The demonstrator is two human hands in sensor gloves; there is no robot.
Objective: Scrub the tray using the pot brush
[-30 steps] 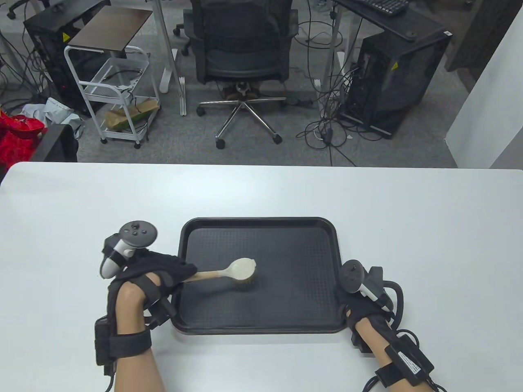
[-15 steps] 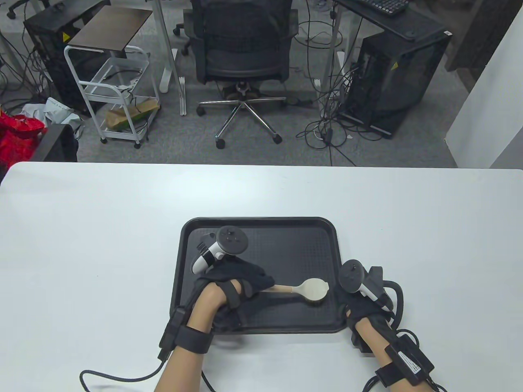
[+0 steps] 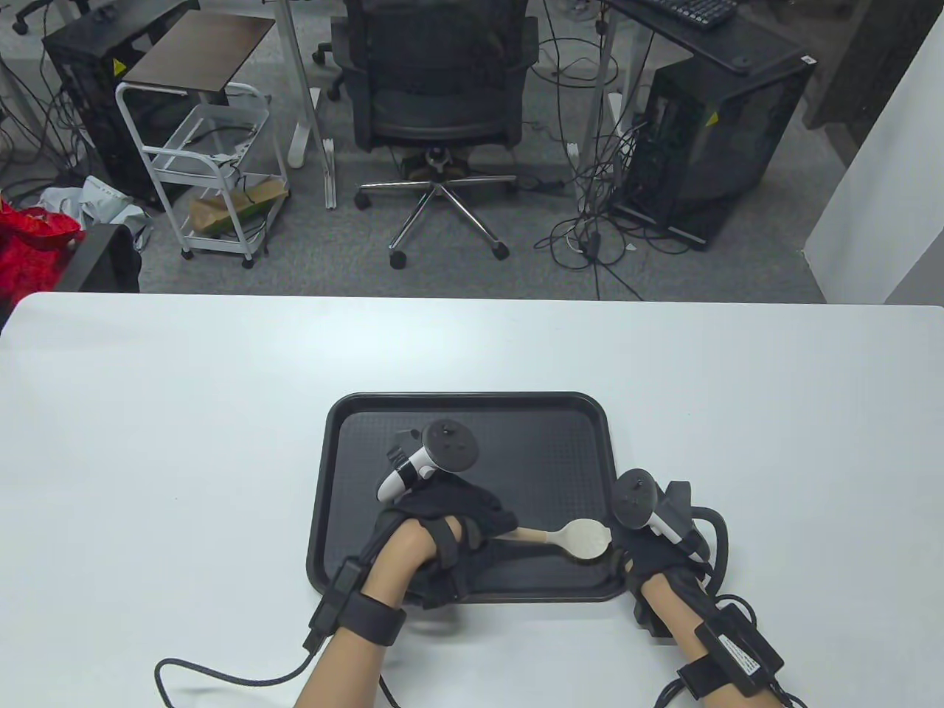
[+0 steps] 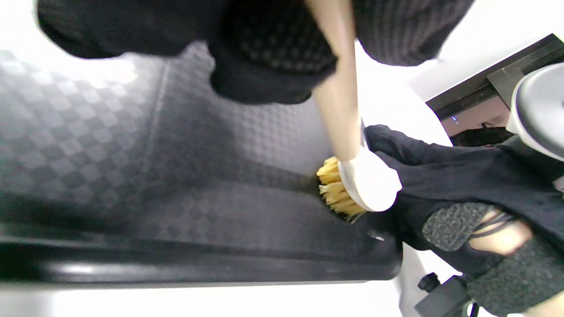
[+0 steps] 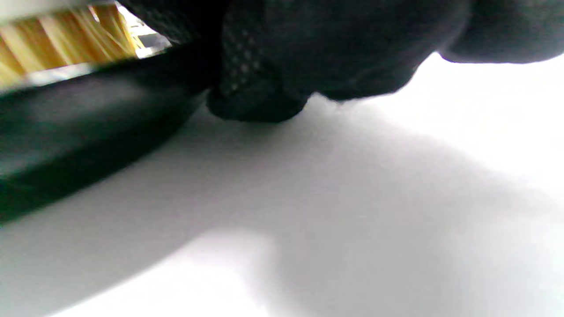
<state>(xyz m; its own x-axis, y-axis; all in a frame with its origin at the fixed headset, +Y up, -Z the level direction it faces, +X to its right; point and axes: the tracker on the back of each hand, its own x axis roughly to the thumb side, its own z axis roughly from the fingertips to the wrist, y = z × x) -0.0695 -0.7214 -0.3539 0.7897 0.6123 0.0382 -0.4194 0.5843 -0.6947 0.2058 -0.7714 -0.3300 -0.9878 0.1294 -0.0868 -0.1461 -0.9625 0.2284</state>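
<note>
**Brush head at the tray's near right corner**

One brush [image 3: 582,537] lies with its long axis running left to right across the near part of the one black tray [image 3: 472,402], the handle pointing left and the round cream head pointing right. The left hand [image 3: 450,527] is closed around the handle, over the tray's near middle. The head sits close beside the right hand [image 3: 649,549], which rests at the tray's near right corner.

The table view shows only the pale top of the head and the whole layout on the white table [image 3: 147,413]. The left wrist view shows what that view hides: the yellow bristles [image 4: 337,193] are down on the tray's textured floor [image 4: 88,145], just inside its raised near rim, with the handle [image 4: 339,97] passing up into the gloved fingers [image 4: 273,66]. The right wrist view shows the tray's rim [image 5: 88,127] from the side, bristles beyond it, and a gloved fingertip [image 5: 257,103] touching the table right against the rim. Whether the right hand grips the rim or only rests against it cannot be told.

Two hands, two trackers, one per hand.
</note>
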